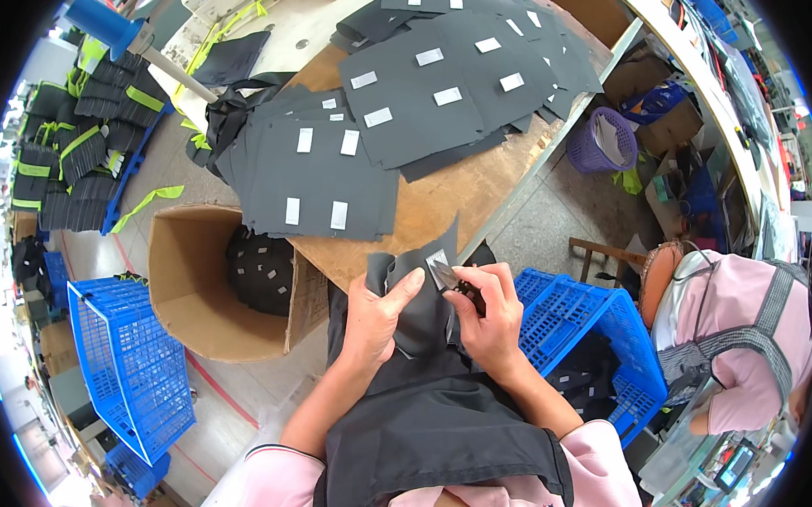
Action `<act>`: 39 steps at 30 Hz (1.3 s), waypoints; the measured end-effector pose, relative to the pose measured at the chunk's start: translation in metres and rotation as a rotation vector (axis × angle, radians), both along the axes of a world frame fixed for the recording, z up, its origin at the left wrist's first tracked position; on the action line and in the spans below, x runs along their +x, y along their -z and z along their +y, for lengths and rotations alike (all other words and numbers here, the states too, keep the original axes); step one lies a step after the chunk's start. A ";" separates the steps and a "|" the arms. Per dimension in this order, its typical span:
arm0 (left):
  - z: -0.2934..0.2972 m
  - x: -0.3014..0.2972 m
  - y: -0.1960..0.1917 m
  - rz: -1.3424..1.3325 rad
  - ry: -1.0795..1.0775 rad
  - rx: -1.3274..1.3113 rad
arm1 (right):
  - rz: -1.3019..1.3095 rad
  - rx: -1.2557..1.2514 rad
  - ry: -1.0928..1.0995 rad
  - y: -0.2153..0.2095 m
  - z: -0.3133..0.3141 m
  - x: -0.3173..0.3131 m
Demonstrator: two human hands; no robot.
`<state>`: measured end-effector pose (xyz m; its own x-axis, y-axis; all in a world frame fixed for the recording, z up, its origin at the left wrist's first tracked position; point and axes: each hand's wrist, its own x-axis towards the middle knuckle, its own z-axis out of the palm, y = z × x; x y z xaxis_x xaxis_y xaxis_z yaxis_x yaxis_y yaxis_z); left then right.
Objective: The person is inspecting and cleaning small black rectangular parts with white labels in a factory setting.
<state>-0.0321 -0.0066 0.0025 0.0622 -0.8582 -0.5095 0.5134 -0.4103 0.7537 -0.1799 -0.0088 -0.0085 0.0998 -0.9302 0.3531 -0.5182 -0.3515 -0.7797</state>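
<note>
My left hand (373, 317) pinches a dark grey fabric panel (418, 319) between thumb and fingers, above my lap. The panel is folded and bent, and a white rectangular patch (436, 260) faces up on it. My right hand (492, 316) is closed round a small pair of dark thread snips (463, 286). Their pointed metal tip lies at the white patch; whether the blades are apart is too small to tell. Beyond my hands, a stack of similar panels (321, 179) with white patches covers the near left of the wooden table (437, 205).
A larger panel pile (431, 100) lies farther back. At the left stand an open cardboard box (187, 285) holding panels and a blue crate (134, 364). Another blue crate (592, 339) stands close by my right arm. A person in pink (747, 332) sits at the right.
</note>
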 end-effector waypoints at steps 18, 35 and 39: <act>0.004 -0.006 0.004 0.017 -0.082 -0.011 | -0.075 0.106 0.047 -0.004 0.006 0.002; 0.006 -0.004 0.003 0.041 -0.054 0.007 | -0.349 0.326 -0.007 0.004 -0.005 0.003; 0.002 0.000 0.008 0.032 -0.065 0.005 | -0.141 0.107 -0.009 -0.008 -0.001 0.000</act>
<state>-0.0326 -0.0050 -0.0055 0.1019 -0.8504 -0.5161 0.5629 -0.3785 0.7348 -0.1804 -0.0100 -0.0005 0.0649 -0.9625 0.2635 -0.3986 -0.2671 -0.8774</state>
